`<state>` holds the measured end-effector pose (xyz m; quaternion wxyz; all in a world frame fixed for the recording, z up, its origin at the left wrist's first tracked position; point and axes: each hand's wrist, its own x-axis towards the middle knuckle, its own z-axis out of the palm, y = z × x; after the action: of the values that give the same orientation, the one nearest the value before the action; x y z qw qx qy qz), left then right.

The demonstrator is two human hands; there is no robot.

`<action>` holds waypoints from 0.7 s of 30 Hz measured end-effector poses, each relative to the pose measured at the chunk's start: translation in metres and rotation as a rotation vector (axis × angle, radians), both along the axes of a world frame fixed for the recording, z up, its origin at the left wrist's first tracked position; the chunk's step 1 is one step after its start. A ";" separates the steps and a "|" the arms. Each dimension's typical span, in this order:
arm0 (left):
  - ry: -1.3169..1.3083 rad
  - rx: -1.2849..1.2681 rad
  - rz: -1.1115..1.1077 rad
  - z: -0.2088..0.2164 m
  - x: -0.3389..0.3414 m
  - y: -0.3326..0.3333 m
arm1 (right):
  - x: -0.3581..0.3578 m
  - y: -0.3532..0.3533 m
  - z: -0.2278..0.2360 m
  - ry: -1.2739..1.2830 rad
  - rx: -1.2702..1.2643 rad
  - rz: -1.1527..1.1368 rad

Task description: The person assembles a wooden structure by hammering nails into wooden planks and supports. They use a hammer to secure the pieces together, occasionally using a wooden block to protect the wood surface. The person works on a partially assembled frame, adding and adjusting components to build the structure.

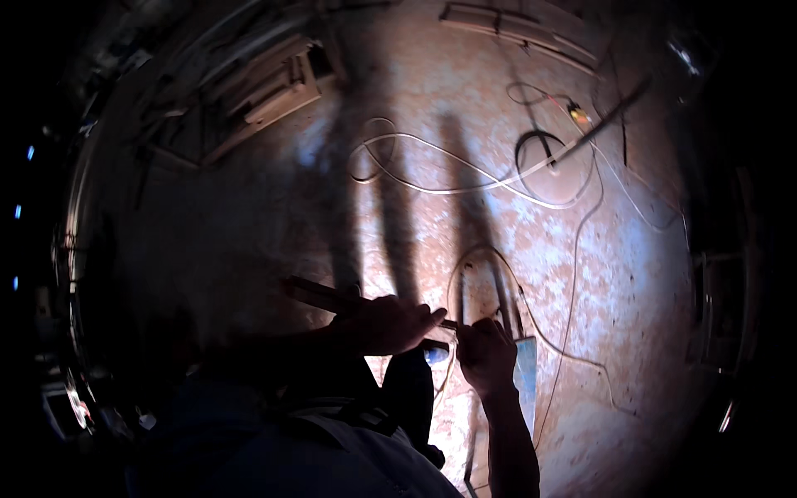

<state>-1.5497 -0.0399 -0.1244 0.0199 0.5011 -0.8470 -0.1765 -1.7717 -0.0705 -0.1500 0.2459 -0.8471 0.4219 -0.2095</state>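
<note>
A long, dark, narrow bar (pixel 315 295) lies across in front of my body, too dim to tell whether it is wood or metal. My left hand (pixel 388 325) is closed around its middle, and the far-left end sticks out past the wrist. At the bar's thin right end, my right hand (pixel 486 355) is closed, fingers curled and knuckles up. Shadow hides what lies inside both fists. Just right of my right wrist, a flat bluish board or sheet (pixel 525 378) stands near the floor.
A pale hose or cable (pixel 440 192) loops over the blotchy floor ahead. Thinner cords (pixel 573 290) run down the right side, one near a yellow connector (pixel 579 114). Wooden frames (pixel 278 108) sit at the far left, with long boards (pixel 523 37) at the back.
</note>
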 end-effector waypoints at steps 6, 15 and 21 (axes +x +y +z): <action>0.127 0.165 0.105 0.013 0.159 0.065 | 0.096 -0.013 -0.039 -0.035 0.274 0.014; 0.552 -0.314 0.897 0.059 0.441 0.112 | 0.226 -0.047 -0.110 0.379 0.057 0.226; 0.773 -0.461 1.219 0.085 0.568 0.115 | 0.360 -0.119 -0.105 0.861 -0.457 0.448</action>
<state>-0.9818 0.0751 -0.0397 0.5139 0.7661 -0.3683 -0.1159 -1.4119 -0.1898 -0.2549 -0.1016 -0.9576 0.2372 0.1279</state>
